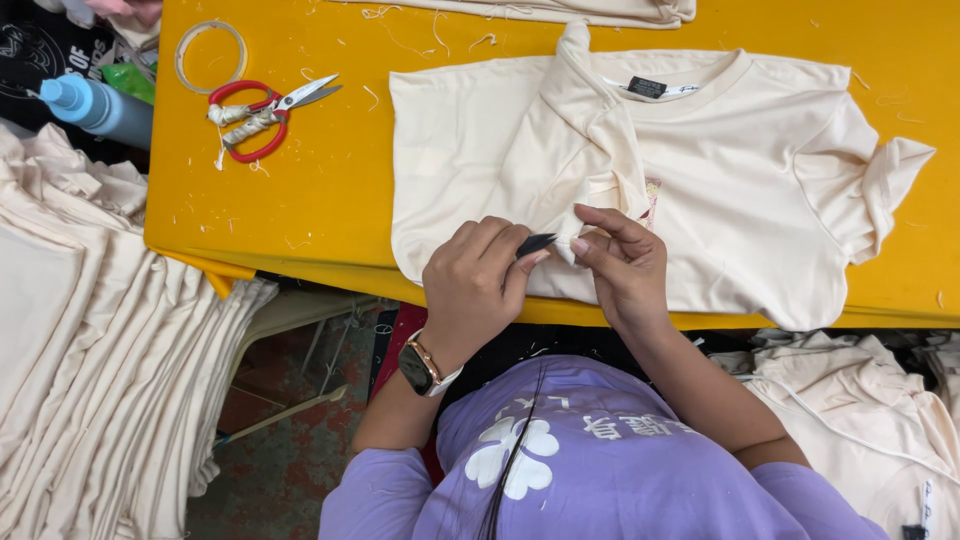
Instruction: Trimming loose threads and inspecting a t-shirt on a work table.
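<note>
Trimming a cream shirt [720, 170]
Left hand [475, 285] grips a small black tool [535, 243]; right hand [625, 260] pinches the shirt's fabric.

neck label [647, 87]: small black rectangle sewn inside the collar of the cream shirt [700, 180] on the yellow table [300, 210]; pale marks on it
watch screen [414, 369]: dark rounded rectangle on the left wrist, unlit
bottle [95, 107]: blue, lying at the table's left edge
bottom-right tag [912, 531]: small, black, on a cream garment; partly cut off
</note>
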